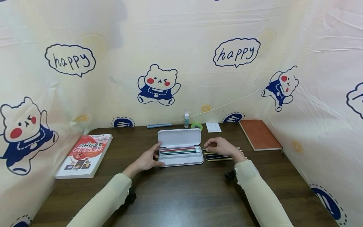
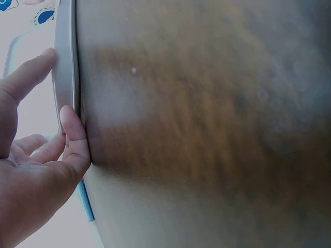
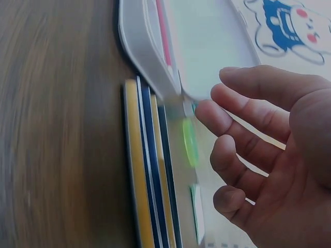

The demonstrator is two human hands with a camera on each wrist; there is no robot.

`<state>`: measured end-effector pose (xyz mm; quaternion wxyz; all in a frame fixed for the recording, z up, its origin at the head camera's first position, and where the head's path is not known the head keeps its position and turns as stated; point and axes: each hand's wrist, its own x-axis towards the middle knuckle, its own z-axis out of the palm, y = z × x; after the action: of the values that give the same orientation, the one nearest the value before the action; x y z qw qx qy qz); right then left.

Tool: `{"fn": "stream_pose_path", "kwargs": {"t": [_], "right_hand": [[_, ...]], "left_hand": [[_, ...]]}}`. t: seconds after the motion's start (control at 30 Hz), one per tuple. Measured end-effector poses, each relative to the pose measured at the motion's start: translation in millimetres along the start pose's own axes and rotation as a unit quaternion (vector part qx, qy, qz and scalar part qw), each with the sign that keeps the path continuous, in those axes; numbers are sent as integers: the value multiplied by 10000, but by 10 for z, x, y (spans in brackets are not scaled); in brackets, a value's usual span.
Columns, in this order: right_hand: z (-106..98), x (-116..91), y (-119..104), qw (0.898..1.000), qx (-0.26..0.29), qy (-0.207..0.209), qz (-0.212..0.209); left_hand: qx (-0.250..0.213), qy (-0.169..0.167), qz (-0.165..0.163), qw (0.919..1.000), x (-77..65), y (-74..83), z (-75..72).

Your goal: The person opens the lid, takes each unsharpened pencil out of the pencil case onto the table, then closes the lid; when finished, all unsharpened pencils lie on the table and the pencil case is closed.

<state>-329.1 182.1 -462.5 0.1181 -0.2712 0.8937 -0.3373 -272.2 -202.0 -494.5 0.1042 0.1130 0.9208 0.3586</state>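
- Left hand [image 1: 146, 160] holds the left end of the open pencil case [image 1: 195, 160] between thumb and fingers; if this grip loosens, the case may slide
- Right hand [image 1: 222, 146], fingers loosely bent and empty, hovers near the loose pencils [image 1: 219, 160], just right of the case; a careless touch could roll them apart

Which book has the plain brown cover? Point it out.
The notebook on the right; the other book, on the left, has a red-and-white printed cover.
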Motion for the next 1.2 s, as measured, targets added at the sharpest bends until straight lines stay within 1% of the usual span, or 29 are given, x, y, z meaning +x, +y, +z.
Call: {"fn": "stream_pose_path", "kwargs": {"t": [0.17, 0.33, 0.47, 0.6, 0.8, 1.0, 1.1, 1.2], "right_hand": [[98, 106, -82, 9997, -72, -114, -215], [196, 180, -107, 9982, -281, -270, -451], [276, 231, -125, 9969, -555, -362, -425], [344, 275, -174, 9949, -846, -476, -261], [384, 309, -264, 9898, -1229, -694, -193], [406, 331, -279, 9864, -1418, -801, -210], [414, 347, -274, 9868, -1412, -770, -210], [413, 357, -271, 9889, -1291, -719, -125]], "left_hand": [[-49, -15, -58, 10000, -4, 12, 2], [20, -21, 0, 10000, -6, 7, -3], [40, -6, 6, 10000, -7, 2, -2], [36, -4, -17, 10000, -11, 11, -3], [70, 2, -51, 10000, -16, 27, 2], [62, 17, -1, 10000, -14, 33, 4], [63, 24, 9, 10000, -15, 33, 1], [48, 27, -14, 10000, -16, 40, 0]]}}
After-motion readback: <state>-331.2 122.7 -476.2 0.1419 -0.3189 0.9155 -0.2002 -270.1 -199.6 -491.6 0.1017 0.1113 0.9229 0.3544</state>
